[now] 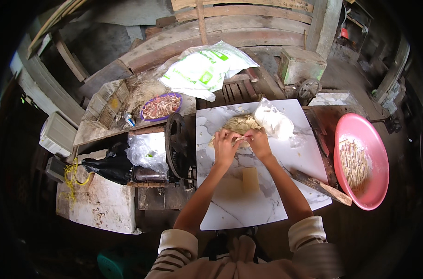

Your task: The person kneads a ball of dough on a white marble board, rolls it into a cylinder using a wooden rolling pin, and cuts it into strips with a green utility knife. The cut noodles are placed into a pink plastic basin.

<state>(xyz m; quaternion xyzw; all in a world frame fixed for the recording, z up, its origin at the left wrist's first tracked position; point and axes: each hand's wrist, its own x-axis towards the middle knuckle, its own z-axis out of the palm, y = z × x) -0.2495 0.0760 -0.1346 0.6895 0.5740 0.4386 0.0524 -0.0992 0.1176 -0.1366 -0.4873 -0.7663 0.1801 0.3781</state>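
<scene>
Over the far part of a white marble-patterned board (230,209), my left hand (225,148) and my right hand (259,143) are close together. Their bent fingers pinch a small pale piece of dough (239,139) between them. Just beyond lies a flattened heap of pale yellow dough (241,122), partly hidden by my fingers. A clear plastic bag with white powder in it (272,122) rests beyond my right hand. Between my forearms a flat yellowish rectangular piece (250,180) lies on the board.
A pink basin (383,186) with pale strips stands at the right, near a wooden stick (323,187). To the left are a hand-wheel machine (175,146), a black bag (111,163) and a purple-rimmed tray of strips (161,107). A white-green sack (204,69) lies behind.
</scene>
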